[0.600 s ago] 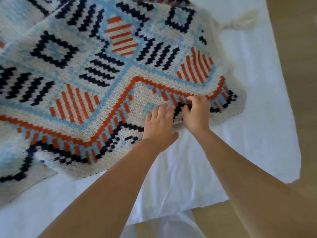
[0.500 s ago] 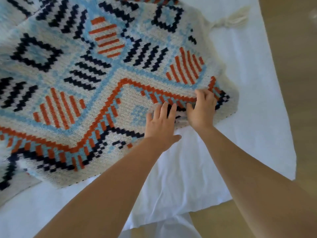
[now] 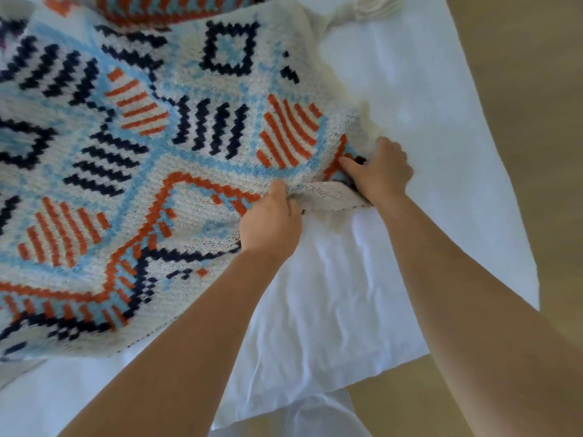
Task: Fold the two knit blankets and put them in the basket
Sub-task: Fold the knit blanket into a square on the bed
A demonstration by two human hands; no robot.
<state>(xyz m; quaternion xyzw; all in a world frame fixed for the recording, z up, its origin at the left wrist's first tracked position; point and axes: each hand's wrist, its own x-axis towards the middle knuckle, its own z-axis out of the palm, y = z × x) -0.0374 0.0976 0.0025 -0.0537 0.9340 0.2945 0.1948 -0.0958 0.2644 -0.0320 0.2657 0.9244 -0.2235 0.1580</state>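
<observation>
A knit blanket (image 3: 151, 159) with cream ground and light blue, navy and orange patterns lies spread over a white sheet, filling the left and centre of the view. My left hand (image 3: 271, 222) pinches the blanket's near edge. My right hand (image 3: 380, 171) grips the same edge close to the blanket's right corner. Between the two hands the edge is lifted and turned over, showing its pale underside. A second blanket and a basket are not in view.
The white sheet (image 3: 410, 216) covers the surface and ends at the right and near right, where a wooden floor (image 3: 536, 89) shows. A cream tassel (image 3: 375, 4) lies at the top edge.
Both hands went from resting flat on the blanket's edge to closing on it. They moved apart, the right hand toward the corner, and the edge between them rose and flipped over.
</observation>
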